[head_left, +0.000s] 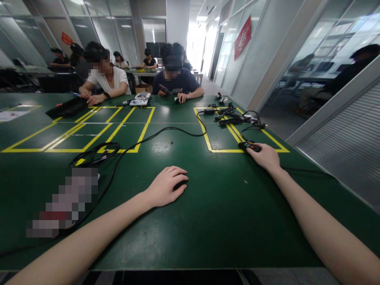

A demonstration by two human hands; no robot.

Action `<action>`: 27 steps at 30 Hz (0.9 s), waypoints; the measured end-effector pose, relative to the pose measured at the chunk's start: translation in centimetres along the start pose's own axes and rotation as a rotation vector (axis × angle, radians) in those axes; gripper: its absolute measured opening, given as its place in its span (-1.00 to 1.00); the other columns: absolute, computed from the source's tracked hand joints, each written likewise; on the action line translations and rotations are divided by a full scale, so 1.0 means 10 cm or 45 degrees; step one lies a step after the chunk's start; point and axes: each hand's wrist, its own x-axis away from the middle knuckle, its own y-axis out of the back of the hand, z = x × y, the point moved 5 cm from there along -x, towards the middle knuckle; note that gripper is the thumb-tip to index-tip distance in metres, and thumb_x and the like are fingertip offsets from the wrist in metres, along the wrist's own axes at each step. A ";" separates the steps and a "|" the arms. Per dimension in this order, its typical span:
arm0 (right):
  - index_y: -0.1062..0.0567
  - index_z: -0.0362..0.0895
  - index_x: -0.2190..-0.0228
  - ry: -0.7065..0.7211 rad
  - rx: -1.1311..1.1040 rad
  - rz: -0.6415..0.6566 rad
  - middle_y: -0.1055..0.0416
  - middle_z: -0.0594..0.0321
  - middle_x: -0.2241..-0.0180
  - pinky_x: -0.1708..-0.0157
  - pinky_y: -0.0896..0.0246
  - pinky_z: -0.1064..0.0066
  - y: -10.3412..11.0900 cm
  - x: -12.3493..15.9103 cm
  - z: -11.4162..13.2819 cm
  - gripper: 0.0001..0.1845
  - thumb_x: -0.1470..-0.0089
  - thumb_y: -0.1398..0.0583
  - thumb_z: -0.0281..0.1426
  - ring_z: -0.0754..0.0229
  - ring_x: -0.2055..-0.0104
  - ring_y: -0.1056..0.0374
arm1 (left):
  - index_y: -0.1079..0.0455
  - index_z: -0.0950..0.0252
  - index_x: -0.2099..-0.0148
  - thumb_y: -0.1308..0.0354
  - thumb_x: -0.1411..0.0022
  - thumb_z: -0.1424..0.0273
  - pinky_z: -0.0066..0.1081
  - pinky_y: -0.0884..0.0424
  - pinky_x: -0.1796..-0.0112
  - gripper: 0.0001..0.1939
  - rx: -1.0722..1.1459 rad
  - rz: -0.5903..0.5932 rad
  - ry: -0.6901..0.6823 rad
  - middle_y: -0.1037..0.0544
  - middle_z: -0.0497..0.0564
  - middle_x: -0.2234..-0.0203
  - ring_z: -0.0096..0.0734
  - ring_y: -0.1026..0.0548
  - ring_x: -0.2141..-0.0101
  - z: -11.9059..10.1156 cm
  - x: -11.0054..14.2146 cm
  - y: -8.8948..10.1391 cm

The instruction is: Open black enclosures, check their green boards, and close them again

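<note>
Black device (246, 146) rests on the table at the near line of a yellow tape (227, 151) outline, at about two o'clock from the middle of the green table (213, 221). Its upper face shows small coloured parts, too blurred to read. The right hand (263, 155) grips it from its three o'clock side, thumb along the near edge and fingers closed over the top. A thin dark cord (308, 171) runs out past the right wrist toward between three and four o'clock.

Taken from the device, a tangle of black cables and plugs (234, 118) lies near at eleven to twelve o'clock, with small white-and-black parts (221, 99) beyond it at eleven. Between eight and nine o'clock, well apart, the left hand (166, 186) lies palm down, its fingers slightly bent; something dark shows under it, and whether it holds an object or only shades the table I cannot tell.

A long black cable (166, 128) crosses the tabletop toward a coiled cable (99, 155) at nine o'clock. Far off at ten sit a person in a dark shirt (175, 84), holding a black tool (165, 90), and a person in a white top (118, 81), near a white device (141, 99).
</note>
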 end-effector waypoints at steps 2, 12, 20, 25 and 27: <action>-0.66 -0.19 0.07 -0.020 0.012 0.067 -0.61 -0.07 0.11 0.27 -0.39 0.21 -0.01 0.08 0.20 -0.53 -0.10 -0.27 -0.15 -0.18 0.10 -0.53 | -0.52 0.25 0.00 -0.13 -0.41 0.38 -0.05 -0.43 -0.12 -0.80 0.000 0.000 -0.001 -0.59 0.13 -0.05 -0.12 -0.51 -0.09 0.00 0.00 0.00; -0.63 -0.09 0.10 0.741 -0.590 0.345 -0.59 0.12 0.18 0.16 -0.43 0.26 -0.11 0.95 1.52 -0.68 -0.11 -0.29 -0.28 0.02 0.17 -0.53 | -0.29 0.16 -0.34 -0.14 -0.40 0.35 -0.02 -0.40 -0.19 -0.51 0.028 -0.086 0.024 -0.39 0.19 -0.29 -0.06 -0.41 -0.23 -0.02 0.01 0.06; -0.57 -0.10 0.10 1.302 -0.961 0.732 -0.52 0.17 0.23 0.24 -0.42 0.37 0.11 1.59 2.13 -0.72 -0.11 -0.31 -0.41 0.15 0.26 -0.48 | -0.46 0.21 -0.12 -0.23 -0.32 0.26 -0.22 -0.52 0.04 -0.64 0.152 -0.164 -0.135 -0.65 0.09 0.14 -0.21 -0.60 0.13 -0.12 0.01 0.13; -0.53 -0.11 0.09 1.264 -1.030 0.675 -0.51 0.14 0.18 0.33 -0.40 0.40 0.15 1.53 2.08 -0.68 -0.07 -0.30 -0.43 0.19 0.32 -0.44 | -0.42 0.23 -0.17 -0.22 -0.32 0.27 -0.16 -0.50 -0.01 -0.60 0.127 -0.083 -0.021 -0.65 0.10 0.12 -0.19 -0.61 0.12 -0.07 -0.01 0.08; -0.50 -0.11 0.08 1.205 -1.048 0.653 -0.50 0.16 0.17 0.42 -0.35 0.42 0.14 1.50 2.06 -0.64 -0.02 -0.27 -0.47 0.24 0.40 -0.39 | -0.40 0.22 -0.21 -0.22 -0.31 0.27 -0.10 -0.49 -0.07 -0.56 0.126 -0.074 -0.010 -0.65 0.11 0.07 -0.15 -0.60 0.07 -0.05 -0.02 0.06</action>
